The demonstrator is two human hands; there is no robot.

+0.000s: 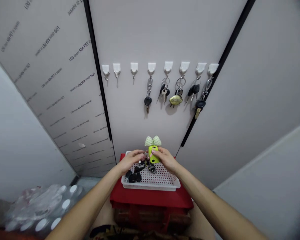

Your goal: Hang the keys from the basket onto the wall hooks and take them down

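Observation:
Over the basket, my right hand (166,159) grips a yellow-green key fob (153,154) between thumb and fingers. A pale green checked bow (153,140) sticks up above the fob. My left hand (132,161) is just left of it, fingers drawn together beside small metal parts that hang by the fob; what they pinch is too small to make out. Below the hands, a white perforated plastic basket (151,187) holds dark keys (133,177) at its left and a dark key bunch (152,167) near its middle.
Several white hooks (134,67) line the wall ahead. Key sets, one with a yellow-green oval keychain (176,100), hang from those at the right; the three leftmost hooks are bare. The basket rests on a red cloth surface (150,199). Plastic-wrapped bottles (42,225) stand at lower left.

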